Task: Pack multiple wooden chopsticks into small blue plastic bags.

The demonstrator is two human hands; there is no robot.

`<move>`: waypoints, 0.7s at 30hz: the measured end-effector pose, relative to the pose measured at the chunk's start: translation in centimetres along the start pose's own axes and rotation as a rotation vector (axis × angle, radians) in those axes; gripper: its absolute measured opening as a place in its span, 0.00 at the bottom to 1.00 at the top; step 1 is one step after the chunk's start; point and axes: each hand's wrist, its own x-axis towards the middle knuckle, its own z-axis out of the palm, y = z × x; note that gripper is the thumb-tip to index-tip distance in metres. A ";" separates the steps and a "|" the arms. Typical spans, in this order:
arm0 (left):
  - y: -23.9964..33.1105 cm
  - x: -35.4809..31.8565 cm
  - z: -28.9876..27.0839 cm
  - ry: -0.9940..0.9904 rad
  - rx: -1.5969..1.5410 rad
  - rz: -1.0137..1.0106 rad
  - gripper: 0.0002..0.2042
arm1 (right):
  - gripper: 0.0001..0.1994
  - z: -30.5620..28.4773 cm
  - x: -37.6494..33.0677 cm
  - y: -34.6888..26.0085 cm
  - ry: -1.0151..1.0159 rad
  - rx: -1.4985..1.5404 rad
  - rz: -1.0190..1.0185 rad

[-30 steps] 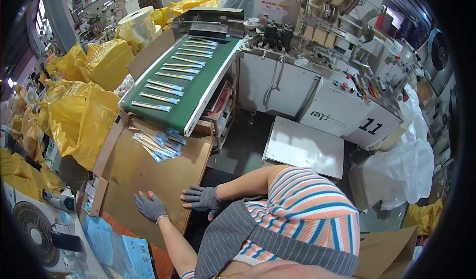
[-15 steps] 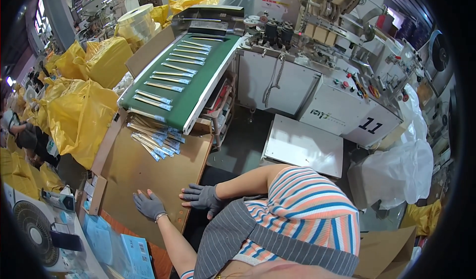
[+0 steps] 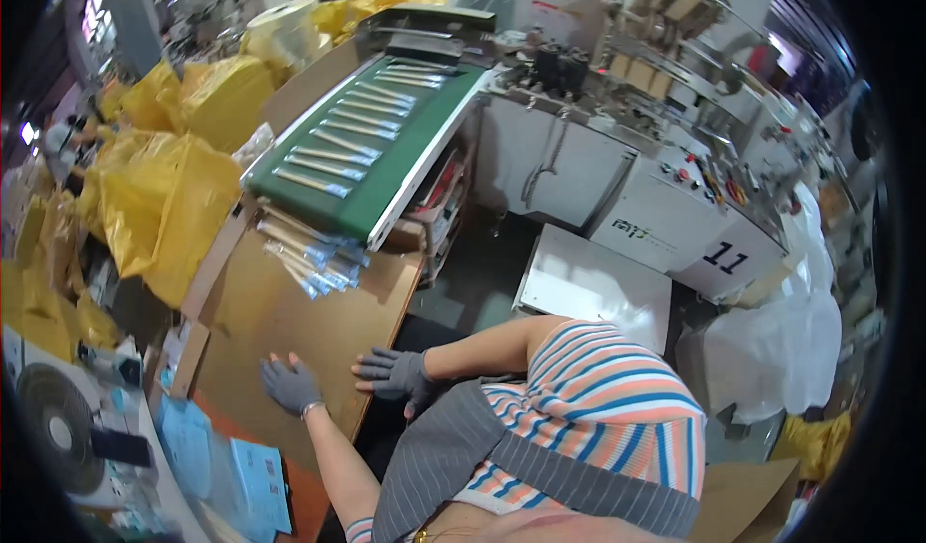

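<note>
Packets lie beyond left hand, apart.

Both hands wear grey knit gloves and lie flat, palms down, fingers spread, on a brown cardboard sheet that covers the worktop. The left hand rests near the sheet's near edge, fingers pointing away from the body. The right hand lies just beside it at the sheet's right edge, fingers pointing left. Neither holds anything.
</note>
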 end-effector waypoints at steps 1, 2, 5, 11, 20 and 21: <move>0.9 0.2 -0.4 -0.013 0.026 -0.003 0.24 | 0.61 -0.5 0.0 0.3 -0.015 0.012 -0.006; 1.2 0.1 -0.5 -0.008 0.014 0.002 0.23 | 0.59 -3.0 -0.2 -0.3 -0.051 0.009 -0.042; 0.3 0.3 0.6 0.093 -0.018 0.016 0.22 | 0.53 -4.0 -0.3 -1.7 0.004 -0.036 0.012; 0.9 0.6 -0.7 0.009 0.039 -0.028 0.23 | 0.50 -10.4 7.2 0.1 0.360 0.141 0.163; 1.3 0.9 -1.0 0.079 -0.092 -0.029 0.22 | 0.51 -16.7 16.9 19.3 0.397 0.198 0.963; 1.4 1.5 -1.0 0.077 -0.107 -0.036 0.23 | 0.50 -16.0 16.8 20.1 0.451 0.180 0.965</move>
